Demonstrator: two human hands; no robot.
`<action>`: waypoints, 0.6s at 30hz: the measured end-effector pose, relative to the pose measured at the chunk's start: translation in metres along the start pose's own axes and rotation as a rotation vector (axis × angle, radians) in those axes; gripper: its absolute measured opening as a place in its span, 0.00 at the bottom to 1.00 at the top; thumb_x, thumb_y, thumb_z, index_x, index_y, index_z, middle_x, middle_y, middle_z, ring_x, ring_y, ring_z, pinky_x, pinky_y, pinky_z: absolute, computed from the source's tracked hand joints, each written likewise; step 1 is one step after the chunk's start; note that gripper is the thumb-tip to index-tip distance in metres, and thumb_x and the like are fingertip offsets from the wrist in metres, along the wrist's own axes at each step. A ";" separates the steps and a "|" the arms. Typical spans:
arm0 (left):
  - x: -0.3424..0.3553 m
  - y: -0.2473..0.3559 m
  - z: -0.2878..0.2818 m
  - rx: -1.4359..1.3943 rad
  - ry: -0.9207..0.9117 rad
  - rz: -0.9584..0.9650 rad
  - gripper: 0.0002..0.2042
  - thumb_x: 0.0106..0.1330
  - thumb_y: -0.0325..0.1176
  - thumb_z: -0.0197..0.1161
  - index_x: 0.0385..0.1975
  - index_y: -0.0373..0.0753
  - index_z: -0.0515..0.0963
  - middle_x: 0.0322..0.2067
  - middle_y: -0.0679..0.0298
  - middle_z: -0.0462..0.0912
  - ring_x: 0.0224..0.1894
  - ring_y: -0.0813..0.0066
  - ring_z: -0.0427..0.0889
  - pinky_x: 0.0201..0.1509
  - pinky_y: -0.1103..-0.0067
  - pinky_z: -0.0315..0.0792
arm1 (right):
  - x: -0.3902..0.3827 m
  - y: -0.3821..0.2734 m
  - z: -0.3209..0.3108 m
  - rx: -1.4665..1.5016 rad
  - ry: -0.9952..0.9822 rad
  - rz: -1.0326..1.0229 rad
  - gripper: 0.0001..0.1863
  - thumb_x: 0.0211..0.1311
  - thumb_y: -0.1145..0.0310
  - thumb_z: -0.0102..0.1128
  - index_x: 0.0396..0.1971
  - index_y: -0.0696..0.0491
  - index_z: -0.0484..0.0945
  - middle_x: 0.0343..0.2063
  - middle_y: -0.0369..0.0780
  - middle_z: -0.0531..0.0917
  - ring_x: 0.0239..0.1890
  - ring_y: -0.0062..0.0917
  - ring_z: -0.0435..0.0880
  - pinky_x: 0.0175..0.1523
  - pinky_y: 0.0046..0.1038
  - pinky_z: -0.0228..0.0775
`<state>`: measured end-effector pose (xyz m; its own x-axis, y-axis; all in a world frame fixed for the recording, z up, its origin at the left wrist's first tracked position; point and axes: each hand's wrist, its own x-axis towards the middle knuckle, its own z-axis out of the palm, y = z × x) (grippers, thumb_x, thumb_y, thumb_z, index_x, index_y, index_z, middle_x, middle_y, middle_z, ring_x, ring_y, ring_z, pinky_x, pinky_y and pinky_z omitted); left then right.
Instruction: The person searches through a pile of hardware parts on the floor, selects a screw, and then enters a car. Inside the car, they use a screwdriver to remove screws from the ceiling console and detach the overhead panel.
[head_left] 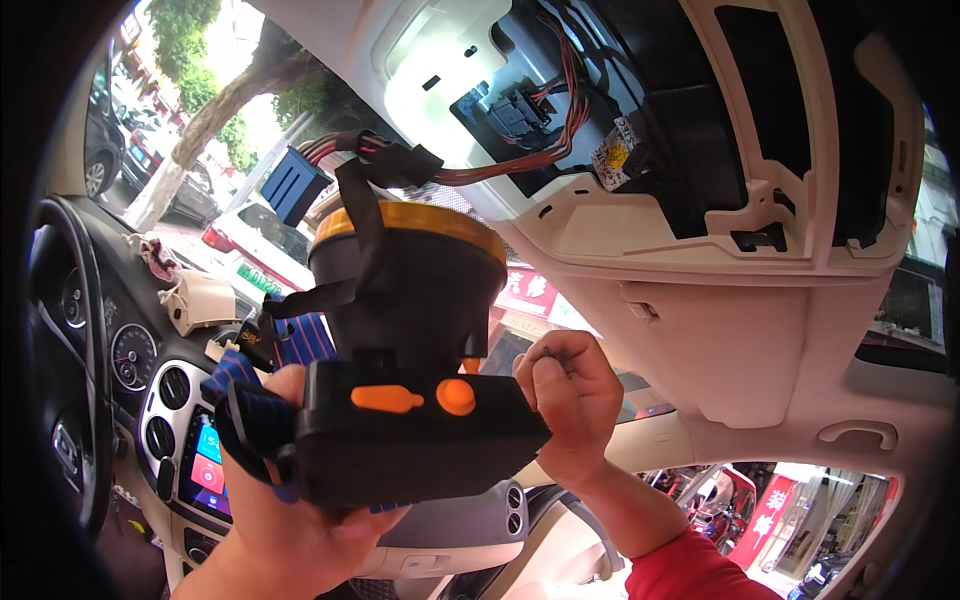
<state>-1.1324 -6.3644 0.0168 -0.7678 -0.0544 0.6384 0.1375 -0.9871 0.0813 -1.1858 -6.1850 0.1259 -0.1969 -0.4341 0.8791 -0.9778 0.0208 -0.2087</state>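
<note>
A large black headlamp (400, 300) with an orange rim and orange buttons fills the middle of the view. My left hand (300, 540) is wrapped round it from below, by its blue striped strap (300, 338). The lamp's light falls on the car's roof lining. Beside the lamp's right end, my right hand (578, 400) is closed in a pinch; small dark bits show at the fingertips, too small to name. A wiring harness (480, 176) hangs from the roof opening, and its blue connector (293, 186) dangles above and left of the lamp.
Overhead, a beige console frame (690, 255) surrounds the roof opening, with a black connector (522, 112) inside. The steering wheel (95, 380) is at the left, beside a dashboard screen (205, 460). A loose beige plastic part (198, 302) sits on the dashboard. A sun visor (710, 345) lies right.
</note>
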 end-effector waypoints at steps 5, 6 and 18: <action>0.008 0.011 -0.014 -0.147 -0.180 -0.014 0.29 0.70 0.55 0.43 0.58 0.36 0.71 0.43 0.53 0.81 0.14 0.75 0.68 0.08 0.85 0.55 | -0.002 0.008 0.004 -0.094 0.022 0.030 0.04 0.68 0.81 0.50 0.40 0.60 0.72 0.23 0.32 0.74 0.22 0.08 0.66 0.26 0.14 0.58; 0.010 0.014 -0.018 -0.049 -0.232 0.020 0.29 0.70 0.55 0.42 0.57 0.37 0.71 0.42 0.54 0.81 0.13 0.75 0.68 0.08 0.85 0.56 | -0.001 0.009 0.004 -0.110 0.026 0.047 0.05 0.70 0.79 0.49 0.41 0.60 0.73 0.22 0.31 0.74 0.20 0.08 0.65 0.24 0.14 0.56; 0.023 0.040 -0.023 -0.036 -0.304 -0.178 0.18 0.65 0.50 0.49 0.34 0.42 0.77 0.22 0.66 0.77 0.16 0.76 0.71 0.12 0.81 0.58 | 0.024 0.005 0.017 -0.147 -0.059 -0.049 0.09 0.73 0.69 0.56 0.44 0.60 0.73 0.18 0.30 0.70 0.16 0.08 0.62 0.21 0.16 0.53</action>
<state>-1.1589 -6.4088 0.0175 -0.5555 0.1613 0.8157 -0.0083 -0.9820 0.1885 -1.1943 -6.2109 0.1382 -0.1486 -0.4896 0.8592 -0.9869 0.1281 -0.0977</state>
